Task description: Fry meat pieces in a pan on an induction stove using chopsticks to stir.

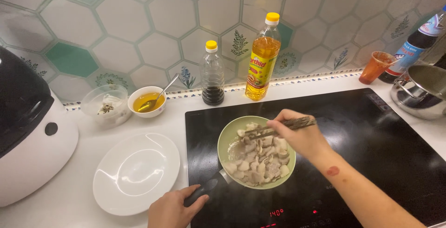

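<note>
A pale green frying pan point(227, 139) full of pale mushroom pieces point(260, 160) sits on a black induction cooktop point(371, 135). My left hand point(174, 208) grips the pan's dark handle point(204, 190) at the front. Over the pan's right side, my right hand point(299, 137) holds a pair of chopsticks point(283, 125); their tips reach left into the mushrooms.
An empty white plate point(136, 172) lies left of the cooktop. Behind it are a small bowl of yellow liquid with a spoon point(147, 101), a clear bowl point(104, 105), a dark-sauce bottle point(213, 74) and an oil bottle point(262, 58). White appliance point(28, 130) at left; steel pot point(423, 91) at right.
</note>
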